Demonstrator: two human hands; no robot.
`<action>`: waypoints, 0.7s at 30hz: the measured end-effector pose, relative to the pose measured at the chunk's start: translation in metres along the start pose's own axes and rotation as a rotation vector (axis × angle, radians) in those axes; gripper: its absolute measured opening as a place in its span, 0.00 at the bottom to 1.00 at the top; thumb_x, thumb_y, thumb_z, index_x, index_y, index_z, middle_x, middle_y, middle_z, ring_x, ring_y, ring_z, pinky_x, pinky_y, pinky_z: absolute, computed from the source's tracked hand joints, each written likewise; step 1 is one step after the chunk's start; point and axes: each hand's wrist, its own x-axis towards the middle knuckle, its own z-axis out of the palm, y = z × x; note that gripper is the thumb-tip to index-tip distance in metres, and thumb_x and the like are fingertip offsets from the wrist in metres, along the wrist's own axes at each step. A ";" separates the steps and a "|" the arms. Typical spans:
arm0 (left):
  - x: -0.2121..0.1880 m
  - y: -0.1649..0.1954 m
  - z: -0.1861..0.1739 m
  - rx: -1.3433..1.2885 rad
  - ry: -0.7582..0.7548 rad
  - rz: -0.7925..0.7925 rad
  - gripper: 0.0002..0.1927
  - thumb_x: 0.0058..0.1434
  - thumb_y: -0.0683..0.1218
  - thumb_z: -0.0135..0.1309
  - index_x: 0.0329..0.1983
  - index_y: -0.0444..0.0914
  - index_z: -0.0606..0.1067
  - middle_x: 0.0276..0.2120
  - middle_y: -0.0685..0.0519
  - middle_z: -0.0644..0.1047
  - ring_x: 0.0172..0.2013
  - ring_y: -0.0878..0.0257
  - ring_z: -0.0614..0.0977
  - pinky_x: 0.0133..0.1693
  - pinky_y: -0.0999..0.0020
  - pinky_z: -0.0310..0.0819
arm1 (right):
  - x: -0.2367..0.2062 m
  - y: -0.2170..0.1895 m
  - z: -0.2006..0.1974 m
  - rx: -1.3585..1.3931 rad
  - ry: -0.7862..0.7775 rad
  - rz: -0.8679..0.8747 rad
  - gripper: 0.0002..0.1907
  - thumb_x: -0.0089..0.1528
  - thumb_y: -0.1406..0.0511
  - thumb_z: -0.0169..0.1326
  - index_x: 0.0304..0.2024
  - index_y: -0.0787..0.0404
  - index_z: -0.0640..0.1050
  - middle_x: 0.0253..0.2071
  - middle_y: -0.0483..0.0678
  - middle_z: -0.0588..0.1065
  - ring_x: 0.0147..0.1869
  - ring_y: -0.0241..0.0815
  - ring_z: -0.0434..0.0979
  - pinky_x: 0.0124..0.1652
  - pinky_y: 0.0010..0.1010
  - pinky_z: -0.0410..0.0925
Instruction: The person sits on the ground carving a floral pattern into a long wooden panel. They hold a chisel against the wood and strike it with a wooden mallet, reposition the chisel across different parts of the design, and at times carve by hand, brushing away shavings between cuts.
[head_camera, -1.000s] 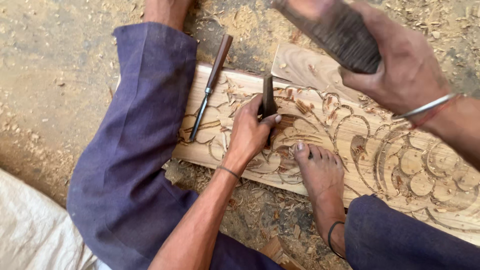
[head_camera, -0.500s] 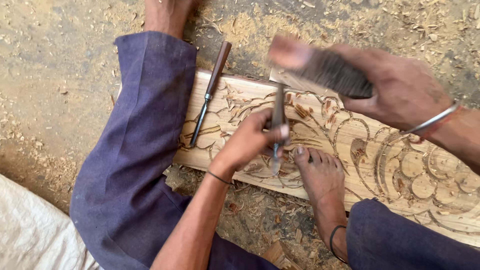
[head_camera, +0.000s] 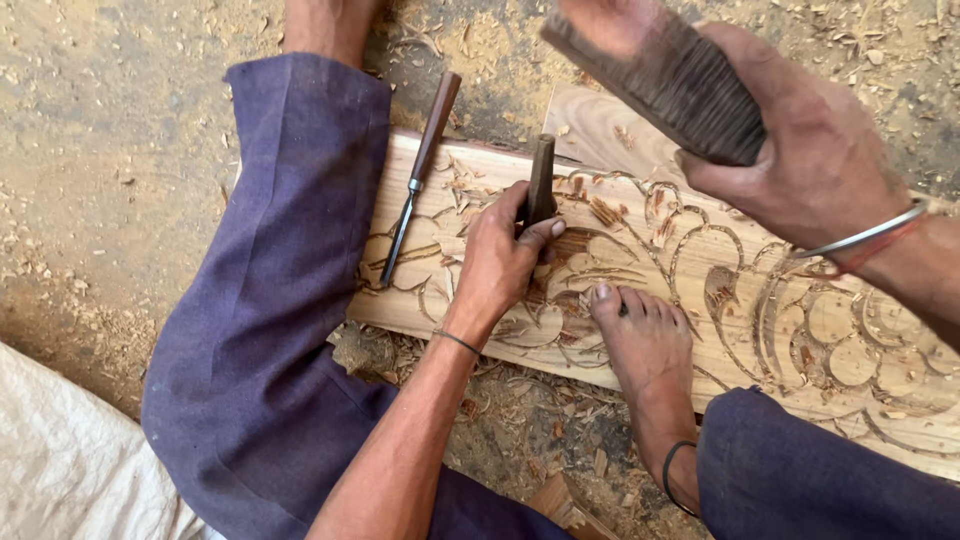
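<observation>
— Left hand (head_camera: 500, 262)?
— Clenched round a chisel (head_camera: 541, 182), upright, tip on the carved plank (head_camera: 800, 330) near its middle.
— Right hand (head_camera: 810, 150)?
— Grasping a dark mallet (head_camera: 670, 85), raised at 1 o'clock of the chisel.
— Else?
— Spare chisel (head_camera: 420, 175) lying at 9 o'clock of the hand; bare foot (head_camera: 645, 345) on the plank at 4 o'clock.

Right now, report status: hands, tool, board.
Left hand shut on chisel, upright on carved board. Right hand holds wooden mallet raised above. Spare chisel lies on board; foot pins it.
</observation>
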 end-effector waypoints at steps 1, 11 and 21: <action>0.001 -0.001 0.001 0.028 0.000 0.010 0.12 0.61 0.44 0.60 0.45 0.35 0.75 0.28 0.52 0.80 0.24 0.66 0.81 0.26 0.67 0.78 | 0.002 -0.003 -0.001 0.030 0.046 -0.026 0.36 0.63 0.61 0.61 0.72 0.54 0.65 0.44 0.58 0.77 0.42 0.53 0.81 0.38 0.41 0.77; 0.005 -0.012 0.002 0.046 -0.003 -0.095 0.12 0.61 0.45 0.60 0.46 0.36 0.75 0.27 0.51 0.81 0.23 0.65 0.80 0.24 0.66 0.77 | 0.014 -0.015 0.001 -0.229 -0.014 -0.099 0.42 0.58 0.56 0.63 0.73 0.48 0.63 0.46 0.58 0.77 0.43 0.52 0.80 0.39 0.42 0.76; -0.004 -0.009 0.001 0.058 -0.009 -0.041 0.12 0.61 0.44 0.61 0.45 0.34 0.77 0.27 0.50 0.81 0.23 0.66 0.80 0.25 0.69 0.74 | 0.011 -0.015 -0.002 -0.487 -0.408 0.180 0.41 0.61 0.54 0.64 0.74 0.37 0.63 0.47 0.54 0.78 0.36 0.46 0.81 0.28 0.35 0.77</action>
